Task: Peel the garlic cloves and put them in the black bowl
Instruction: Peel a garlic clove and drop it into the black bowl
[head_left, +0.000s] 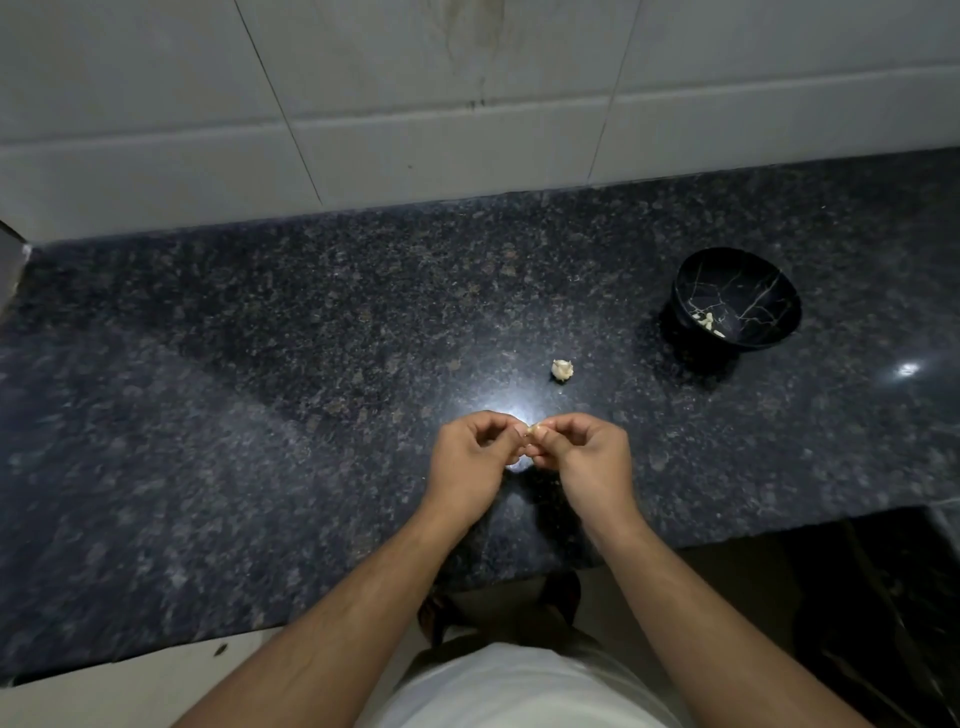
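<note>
Near the counter edge, left hand and right hand pinch 1 garlic clove.

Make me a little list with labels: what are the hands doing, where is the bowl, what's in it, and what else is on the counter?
left hand: left hand pinches the garlic clove
right hand: right hand pinches the same clove from the other side
where the clove is: held above the dark stone counter, between both hands
bowl: black bowl on the counter, far right
in the bowl: a few pale peeled cloves
also on the counter: a piece of garlic bulb, beyond the hands
behind: white tiled wall
</note>
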